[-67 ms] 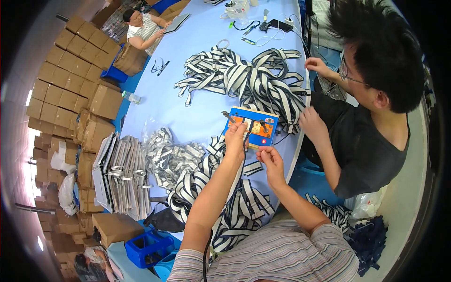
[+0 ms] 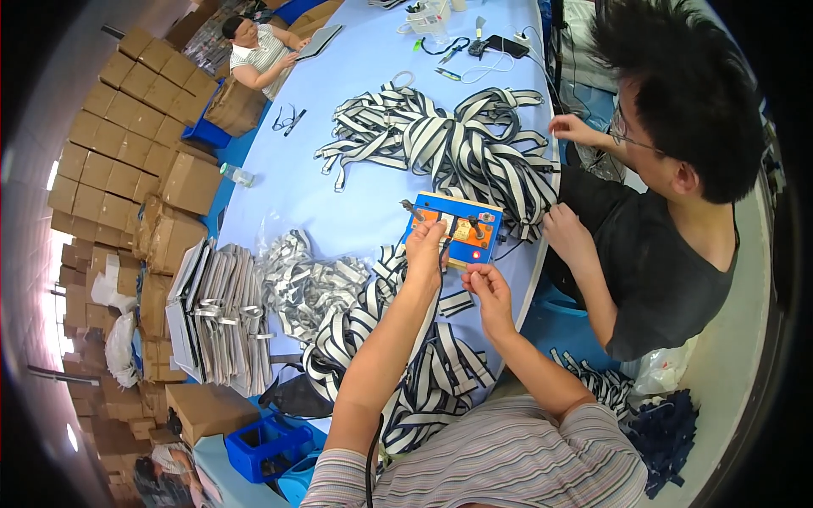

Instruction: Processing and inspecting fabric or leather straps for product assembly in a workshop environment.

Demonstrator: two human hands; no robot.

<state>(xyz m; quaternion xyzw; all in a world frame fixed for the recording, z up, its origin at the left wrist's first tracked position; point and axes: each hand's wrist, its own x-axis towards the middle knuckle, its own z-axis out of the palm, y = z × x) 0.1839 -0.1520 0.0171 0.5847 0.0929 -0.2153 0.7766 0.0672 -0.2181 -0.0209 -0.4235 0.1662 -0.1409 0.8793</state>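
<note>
A blue box-shaped device (image 2: 460, 245) with orange plates, black-handled clamps and a lit red light lies on the table. My left hand (image 2: 426, 247) is closed over its middle, pinching a black-and-white striped strap (image 2: 439, 292) that trails down beside my forearm. At the device's near edge, thumb and forefinger of my right hand (image 2: 491, 292) press together; what they hold, if anything, is too small to make out. Loose striped straps (image 2: 339, 339) pile up beneath and left of my left forearm. Beyond the device lies a large looped bundle of straps (image 2: 457, 135).
A co-worker in black (image 2: 660, 254) sits at the right table edge, hands near the bundle. Left stand a stack of grey folders (image 2: 224, 322) and a clear bag of straps (image 2: 305, 284). Tools and a phone (image 2: 506, 46) lie far off; cartons (image 2: 127, 127) line the left.
The co-worker's nearer hand has shifted slightly down and right, away from the bundle's edge. My hands and the device have not visibly moved.
</note>
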